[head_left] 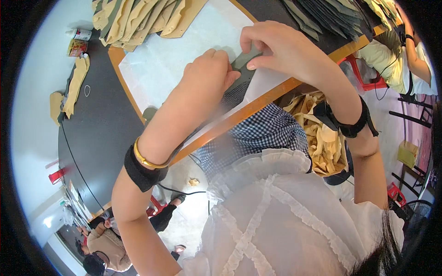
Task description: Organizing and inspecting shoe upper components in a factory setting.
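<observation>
Hands: left hand (207, 73) and right hand (276, 46) both pinch the dark flat piece (241, 69).
Piece: lies on white paper (175, 55) on the surface (101, 119).
Done: one piece in hand.
Left: dark stack (322, 14) and tan stack (138, 18) wait.

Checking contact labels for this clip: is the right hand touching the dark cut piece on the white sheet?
Touching. The head view shows the right hand with fingertips pressed on the upper end of the dark cut piece, no gap visible.
</observation>
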Motion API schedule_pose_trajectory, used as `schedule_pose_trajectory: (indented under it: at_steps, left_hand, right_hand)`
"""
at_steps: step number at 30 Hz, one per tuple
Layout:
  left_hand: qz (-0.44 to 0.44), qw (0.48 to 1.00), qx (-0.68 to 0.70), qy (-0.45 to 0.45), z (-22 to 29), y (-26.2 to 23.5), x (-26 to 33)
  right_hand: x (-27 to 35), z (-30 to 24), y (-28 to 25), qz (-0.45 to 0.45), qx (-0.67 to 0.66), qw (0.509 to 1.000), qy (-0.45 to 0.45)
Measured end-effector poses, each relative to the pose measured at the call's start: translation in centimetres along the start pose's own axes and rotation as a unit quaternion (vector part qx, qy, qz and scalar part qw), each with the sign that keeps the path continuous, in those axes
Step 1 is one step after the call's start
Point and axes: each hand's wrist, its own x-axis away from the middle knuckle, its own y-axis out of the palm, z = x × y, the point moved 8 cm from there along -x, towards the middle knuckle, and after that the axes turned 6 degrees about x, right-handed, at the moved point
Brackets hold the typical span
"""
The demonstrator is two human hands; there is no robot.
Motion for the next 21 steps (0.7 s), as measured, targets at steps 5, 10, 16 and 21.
schedule_pose_trajectory:
  at_steps: [5, 10, 16, 21]
  left_hand:
    - [0.056, 0.997, 0.053, 0.009, -1.0, -0.9, 0.9]
    - [0.177, 0.983, 0.026, 0.032, 2.1, -3.9, 6.4]
    - [0.237, 0.968, -0.075, -0.033, 0.5, -1.5, 11.9]
    - [0.276, 0.955, -0.103, -0.034, 0.3, -1.1, 12.7]
  right_hand:
    - [-0.8, -1.0, 0.3, -0.04, -0.028, 0.998, -0.03]
    - [-0.8, -0.8, 0.5, -0.044, -0.05, 0.997, -0.029]
    - [0.1, -3.2, 0.1, -0.013, -0.022, 1.0, -0.018]
    - [1.5, -6.8, 0.3, 0.108, -0.053, 0.99, -0.07]
